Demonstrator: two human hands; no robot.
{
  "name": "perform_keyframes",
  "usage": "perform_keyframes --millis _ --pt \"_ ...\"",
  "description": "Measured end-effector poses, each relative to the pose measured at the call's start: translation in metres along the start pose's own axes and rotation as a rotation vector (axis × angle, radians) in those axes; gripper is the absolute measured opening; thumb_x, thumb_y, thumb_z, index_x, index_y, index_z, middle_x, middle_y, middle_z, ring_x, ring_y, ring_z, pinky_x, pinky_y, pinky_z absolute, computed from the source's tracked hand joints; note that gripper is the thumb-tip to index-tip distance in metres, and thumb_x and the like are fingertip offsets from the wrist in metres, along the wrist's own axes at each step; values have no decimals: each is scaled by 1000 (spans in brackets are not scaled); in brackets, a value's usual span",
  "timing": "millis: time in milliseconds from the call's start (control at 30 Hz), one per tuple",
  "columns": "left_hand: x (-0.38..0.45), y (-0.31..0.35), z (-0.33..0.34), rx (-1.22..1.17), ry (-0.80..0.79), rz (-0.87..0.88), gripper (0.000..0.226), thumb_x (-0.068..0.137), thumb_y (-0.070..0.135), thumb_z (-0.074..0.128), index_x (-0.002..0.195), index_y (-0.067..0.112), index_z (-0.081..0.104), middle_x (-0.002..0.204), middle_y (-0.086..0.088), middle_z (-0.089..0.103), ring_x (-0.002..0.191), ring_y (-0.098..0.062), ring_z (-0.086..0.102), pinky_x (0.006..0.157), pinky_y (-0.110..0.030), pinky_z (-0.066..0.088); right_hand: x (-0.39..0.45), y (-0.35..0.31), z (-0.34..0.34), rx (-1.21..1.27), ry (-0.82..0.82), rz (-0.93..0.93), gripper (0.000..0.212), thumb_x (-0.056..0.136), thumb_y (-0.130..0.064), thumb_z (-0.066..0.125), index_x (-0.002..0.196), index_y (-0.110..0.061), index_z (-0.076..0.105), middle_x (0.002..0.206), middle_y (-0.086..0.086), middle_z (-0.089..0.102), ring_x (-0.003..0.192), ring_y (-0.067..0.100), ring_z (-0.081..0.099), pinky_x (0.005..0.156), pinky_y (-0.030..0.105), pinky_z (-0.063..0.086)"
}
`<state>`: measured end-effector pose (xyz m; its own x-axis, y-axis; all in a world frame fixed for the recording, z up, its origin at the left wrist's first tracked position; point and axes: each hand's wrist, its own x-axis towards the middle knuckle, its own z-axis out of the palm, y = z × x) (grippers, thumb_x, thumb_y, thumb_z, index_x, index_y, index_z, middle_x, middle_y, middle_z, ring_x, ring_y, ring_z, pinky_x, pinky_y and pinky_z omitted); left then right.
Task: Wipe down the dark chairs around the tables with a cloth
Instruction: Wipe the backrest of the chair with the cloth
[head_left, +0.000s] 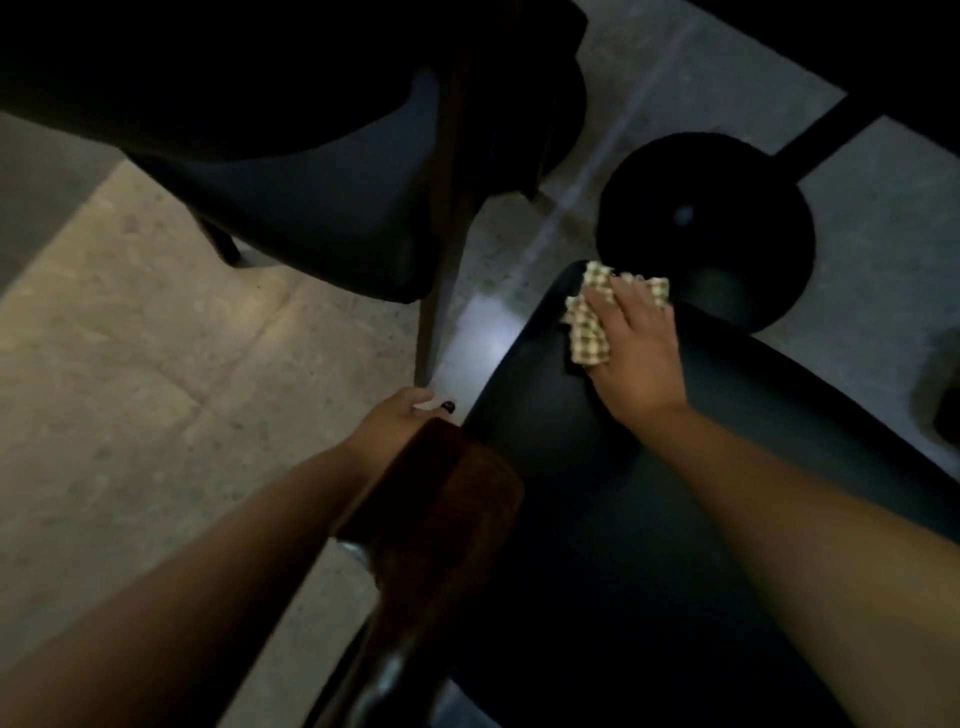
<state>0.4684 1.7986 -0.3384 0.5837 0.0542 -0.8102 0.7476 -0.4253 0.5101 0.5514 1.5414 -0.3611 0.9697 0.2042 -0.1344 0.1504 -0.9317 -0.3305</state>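
I look down on a dark chair seat (597, 493) with a brown wooden backrest (441, 499) at its left side. My right hand (636, 353) lies flat with spread fingers on a green-and-cream checked cloth (587, 332), pressing it onto the seat's far edge. My left hand (402, 418) grips the far end of the wooden backrest. Its thumb with a dark nail shows over the top, and the rest of the fingers are hidden behind the wood.
A second dark chair (322, 218) stands at the upper left, one wooden leg (441, 270) coming down close to my left hand. A round black table base (706, 228) sits just beyond the cloth. Pale concrete floor (130, 338) lies to the left.
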Motion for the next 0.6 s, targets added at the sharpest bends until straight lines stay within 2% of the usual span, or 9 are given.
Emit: perform_keyframes --millis 67,100,167,233,300,367,467,533,600 --pt "-1 -6 5 -134 37 18 47 95 22 57 140 15 44 125 2 52 106 -12 52 71 -1 43 0 3 1 72 56 -7 61 79 1 61 138 -7 48 149 18 36 141 36 27 116 48 19" --pt "-4 -6 8 -206 55 22 48 95 24 57 141 16 43 133 -1 52 113 -15 52 84 -11 44 2 3 2 85 58 -22 60 78 6 61 136 -3 49 147 20 38 139 37 29 115 49 22" --pt "-7 -6 12 -266 110 -5 50 96 33 54 143 23 41 141 -3 49 121 -18 50 95 -26 37 12 -10 4 99 -6 -114 55 77 7 61 131 -1 54 141 22 44 135 39 36 113 47 28" --pt "-10 -12 16 -306 194 -20 52 97 40 51 145 25 38 146 0 45 130 -19 45 101 -29 33 18 -38 12 73 -180 -337 44 76 -6 62 120 -5 63 127 19 58 122 37 50 106 42 39" --pt "-10 -18 21 -362 284 -42 54 99 40 47 148 21 35 151 -2 40 136 -20 40 108 -31 30 14 -74 29 -125 -443 -591 33 76 -23 58 107 -16 67 109 9 66 104 31 59 92 38 47" --pt "-10 -23 23 -451 376 -78 53 101 38 43 148 16 36 151 -5 39 137 -20 38 109 -30 28 7 -106 50 -350 -657 -714 21 85 -33 53 99 -23 66 103 2 67 96 26 62 84 37 50" --pt "-10 -31 25 -500 465 -96 47 103 37 37 143 13 43 144 -6 47 129 -19 45 97 -23 30 2 -139 73 -421 -956 -637 28 96 -35 47 111 -18 64 118 6 63 106 26 59 88 38 46" --pt "-7 -34 27 -530 455 -66 45 103 38 35 139 14 47 138 -5 52 119 -15 50 93 -25 33 0 -149 80 -436 -1027 -657 34 100 -32 42 124 -15 58 131 9 56 117 27 52 95 37 39" --pt "-4 -33 28 -561 390 -49 47 102 41 35 141 15 44 141 -4 49 119 -11 48 98 -28 35 2 -149 76 -443 -1071 -736 35 100 -32 41 126 -15 57 131 9 55 119 26 52 96 35 38"
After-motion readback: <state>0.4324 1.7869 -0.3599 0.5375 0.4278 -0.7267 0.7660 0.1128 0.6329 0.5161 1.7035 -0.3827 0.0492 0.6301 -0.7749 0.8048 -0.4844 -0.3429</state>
